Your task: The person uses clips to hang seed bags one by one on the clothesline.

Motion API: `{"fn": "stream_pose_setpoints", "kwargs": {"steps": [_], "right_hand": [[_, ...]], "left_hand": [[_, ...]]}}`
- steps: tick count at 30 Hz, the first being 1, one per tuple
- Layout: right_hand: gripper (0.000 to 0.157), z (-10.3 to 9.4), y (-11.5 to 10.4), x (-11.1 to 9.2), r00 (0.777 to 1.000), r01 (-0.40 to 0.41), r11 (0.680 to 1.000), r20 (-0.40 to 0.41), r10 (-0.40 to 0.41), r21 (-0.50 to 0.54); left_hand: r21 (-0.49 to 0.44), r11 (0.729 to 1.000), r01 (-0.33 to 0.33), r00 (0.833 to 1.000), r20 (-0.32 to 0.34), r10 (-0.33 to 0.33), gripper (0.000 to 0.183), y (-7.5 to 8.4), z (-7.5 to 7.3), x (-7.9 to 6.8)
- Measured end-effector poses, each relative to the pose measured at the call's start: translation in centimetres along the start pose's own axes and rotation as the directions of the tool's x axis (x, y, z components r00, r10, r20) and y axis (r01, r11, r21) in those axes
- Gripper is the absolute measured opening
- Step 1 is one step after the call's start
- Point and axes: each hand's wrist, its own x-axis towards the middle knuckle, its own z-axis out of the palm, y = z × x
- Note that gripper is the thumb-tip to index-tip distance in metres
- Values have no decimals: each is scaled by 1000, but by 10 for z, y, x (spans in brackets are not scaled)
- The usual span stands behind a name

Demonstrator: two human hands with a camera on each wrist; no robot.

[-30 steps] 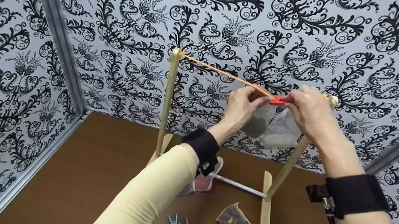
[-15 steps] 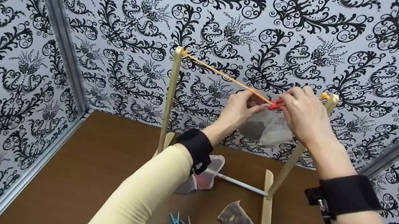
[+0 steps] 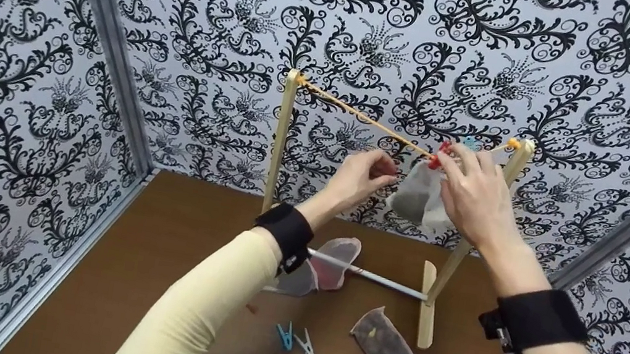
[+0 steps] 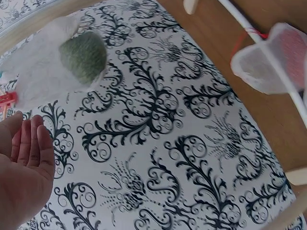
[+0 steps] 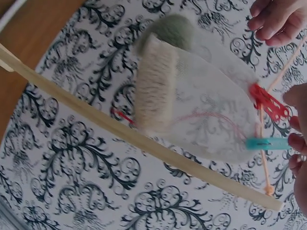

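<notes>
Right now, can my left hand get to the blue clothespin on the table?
Probably yes: your left hand looks empty, and nothing lies over the blue clothespin; a grey clothespin lies beside it. The hand would need to come down from near the orange cord.

Drew bare left hand (image 3: 362, 175) back from taut orange cord (image 3: 368, 116), leaving a visible gap. Turned red plastic clothespin (image 3: 438, 157) on cord from nearly level to steeply tilted. Exposed turquoise plastic clothespin (image 3: 470, 142) behind fingers of bare right hand (image 3: 478, 195).
</notes>
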Motion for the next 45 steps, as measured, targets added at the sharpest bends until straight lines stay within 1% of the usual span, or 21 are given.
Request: {"fn": "stream_pose_setpoints", "kwargs": {"steps": [5,7,9,10,12,14,16,17,18,20,22,26,28,30,33,35,38,41,42,43,45], "right_hand": [[32,15,-15,-19,991,48,994,-127,-35,102],[30,23,-24,-30,990,54,987,-136,-34,150],[30,33,-35,-44,994,46,977,-105,-24,206],[30,38,-41,-52,997,40,971,-79,-22,237],[28,48,-54,-69,999,-2,955,33,-8,297],[26,60,-68,-86,987,-48,936,159,-8,348],[22,71,-82,-105,956,-109,903,292,-19,416],[19,77,-89,-114,936,-142,887,352,-25,440],[17,82,-96,-124,915,-172,868,401,-34,466],[12,94,-111,-143,882,-226,827,469,-52,516],[9,105,-126,-163,852,-275,793,520,-61,543],[12,128,-154,-201,796,-397,683,601,-77,613],[14,138,-166,-218,763,-477,613,643,-68,630],[16,147,-176,-234,737,-559,549,676,-15,621],[15,155,-185,-252,719,-654,444,685,114,613],[15,158,-189,-262,720,-683,373,666,198,628],[16,160,-193,-271,710,-704,270,641,292,657],[17,159,-196,-276,681,-718,168,630,374,676],[17,157,-197,-277,661,-728,135,635,400,673],[17,153,-199,-275,643,-736,110,640,421,668],[17,144,-203,-271,623,-741,77,641,448,667]], "left_hand": [[103,994,-30,996,92,20,19,-18,-5,-23],[163,985,-62,986,161,35,17,-27,-5,-37],[207,972,-111,968,246,59,16,-36,-4,-54],[228,963,-141,954,293,70,16,-42,-2,-63],[261,947,-188,918,388,76,16,-52,1,-82],[286,929,-236,883,463,82,14,-64,7,-102],[310,912,-269,849,524,72,14,-76,14,-121],[322,906,-273,837,544,59,13,-82,18,-131],[341,897,-281,828,559,47,13,-89,22,-141],[381,879,-287,819,573,19,14,-101,31,-159],[434,847,-307,808,589,-9,19,-113,40,-176],[560,735,-383,812,584,-22,29,-130,56,-202],[607,675,-420,815,579,-14,30,-136,63,-210],[637,636,-437,820,573,-11,26,-139,69,-217],[664,587,-464,820,573,-1,17,-144,77,-223],[679,568,-465,829,559,11,13,-147,81,-227],[706,549,-447,857,514,37,9,-152,87,-231],[729,541,-420,879,474,45,8,-152,92,-233],[733,541,-413,886,461,51,8,-151,94,-234],[739,536,-408,891,450,57,8,-150,95,-235],[752,524,-400,900,432,67,9,-147,97,-236]]}}
